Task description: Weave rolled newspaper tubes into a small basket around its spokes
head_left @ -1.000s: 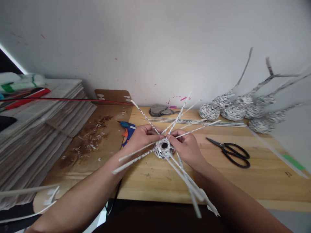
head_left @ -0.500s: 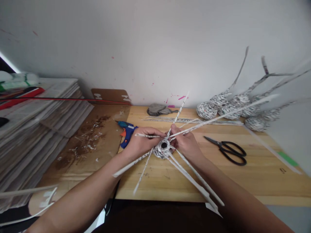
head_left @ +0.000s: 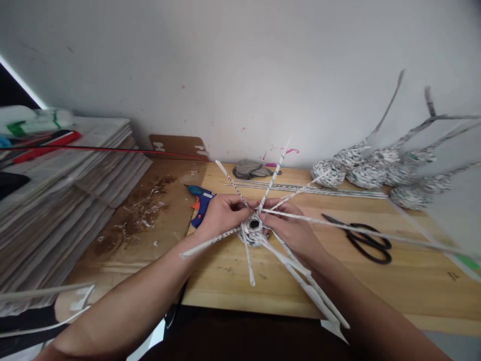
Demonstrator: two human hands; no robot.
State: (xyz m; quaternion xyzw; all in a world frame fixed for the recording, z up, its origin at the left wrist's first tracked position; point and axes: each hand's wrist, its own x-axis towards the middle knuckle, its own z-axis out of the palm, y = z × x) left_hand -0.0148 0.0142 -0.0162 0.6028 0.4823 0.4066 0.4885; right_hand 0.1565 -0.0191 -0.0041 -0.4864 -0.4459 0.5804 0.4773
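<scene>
A small round piece woven from rolled newspaper (head_left: 246, 239) is between my two hands, with a dark hole in its middle and several paper tubes radiating from it. My left hand (head_left: 224, 216) is closed on its left side, thumb and fingers at the rim near the base of an upright tube (head_left: 273, 181). At the opposite side, my right hand (head_left: 288, 224) pinches close to the rim, where a long paper tube (head_left: 319, 219) runs out over the wrist to the right. Both sets of fingertips are partly hidden by tubes. More tubes (head_left: 319, 298) hang toward me.
Black-handled scissors (head_left: 366, 240) lie at right; a blue glue gun (head_left: 202, 205) lies left of my hands. Behind are loose paper tubes (head_left: 338, 192), a grey cloth (head_left: 250, 169) and several finished woven pieces (head_left: 370, 168). Stacked newspapers (head_left: 86, 200) stand at left.
The long tube has swung from pointing up-right to lying out to the right. A tube by my left hand now points up-left, and the view has shifted slightly left.
</scene>
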